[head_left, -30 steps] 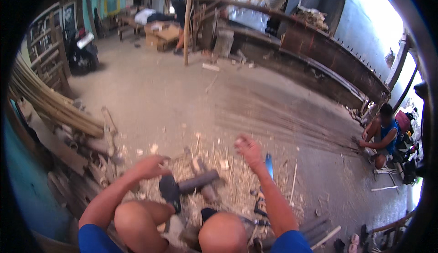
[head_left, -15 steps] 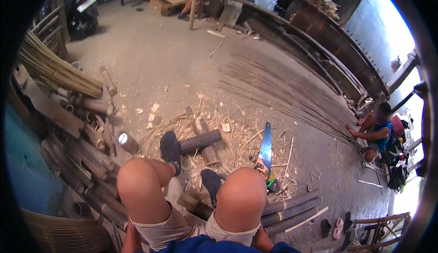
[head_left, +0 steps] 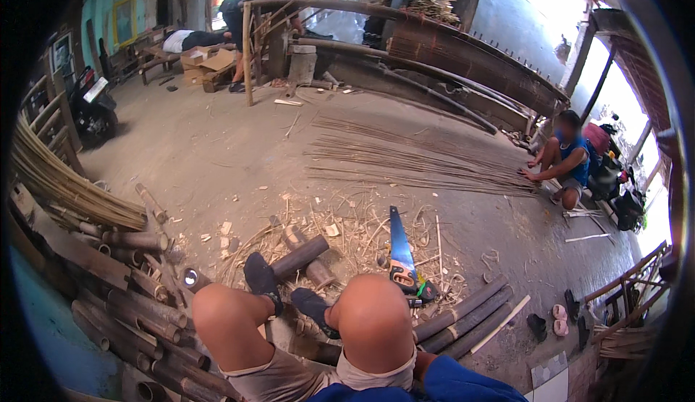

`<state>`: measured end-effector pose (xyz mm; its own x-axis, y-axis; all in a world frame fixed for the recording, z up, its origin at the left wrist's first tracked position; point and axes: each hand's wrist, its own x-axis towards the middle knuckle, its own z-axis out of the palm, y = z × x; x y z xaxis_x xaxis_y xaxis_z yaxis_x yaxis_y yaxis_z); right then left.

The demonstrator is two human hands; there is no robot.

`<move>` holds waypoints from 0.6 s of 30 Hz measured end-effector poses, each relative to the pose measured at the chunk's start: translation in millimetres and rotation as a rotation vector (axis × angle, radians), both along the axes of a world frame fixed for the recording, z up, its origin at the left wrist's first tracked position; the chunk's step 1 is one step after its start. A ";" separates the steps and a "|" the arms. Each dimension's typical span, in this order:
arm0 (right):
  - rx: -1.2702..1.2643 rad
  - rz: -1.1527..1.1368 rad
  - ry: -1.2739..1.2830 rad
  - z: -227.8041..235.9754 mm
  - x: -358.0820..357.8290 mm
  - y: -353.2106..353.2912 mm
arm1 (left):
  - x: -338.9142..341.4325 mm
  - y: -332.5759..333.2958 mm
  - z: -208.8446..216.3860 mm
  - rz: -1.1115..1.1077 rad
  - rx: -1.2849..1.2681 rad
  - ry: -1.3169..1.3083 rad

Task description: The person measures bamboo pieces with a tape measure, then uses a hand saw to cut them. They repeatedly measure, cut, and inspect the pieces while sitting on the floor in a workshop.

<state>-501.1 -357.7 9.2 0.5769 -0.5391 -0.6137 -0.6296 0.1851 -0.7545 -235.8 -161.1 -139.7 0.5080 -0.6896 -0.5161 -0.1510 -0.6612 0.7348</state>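
Fingers out of view; handsaw [head_left: 400,252] lies beside right knee [head_left: 375,308].

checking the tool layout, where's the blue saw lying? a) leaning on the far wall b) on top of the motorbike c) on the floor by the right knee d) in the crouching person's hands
c: the saw lies flat on the floor among bamboo scraps, just ahead of the right knee, with no hand on it.
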 end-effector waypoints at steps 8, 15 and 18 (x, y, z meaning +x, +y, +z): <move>0.199 0.032 0.031 82.0 43.7 -2.4 | 9.4 -5.1 -4.5 0.015 -0.008 -0.049; 0.426 0.062 0.305 212.8 100.2 -6.3 | 17.1 -4.3 -1.5 0.076 -0.059 -0.117; 0.477 0.109 0.435 253.7 122.0 -2.3 | 18.9 6.5 -0.4 0.135 -0.115 -0.178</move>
<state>-379.1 -360.0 262.9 0.2581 -0.1021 -0.9607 -0.8929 0.3546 -0.2775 -216.9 -154.7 -140.1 0.6755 -0.6584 -0.3321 -0.2007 -0.5976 0.7763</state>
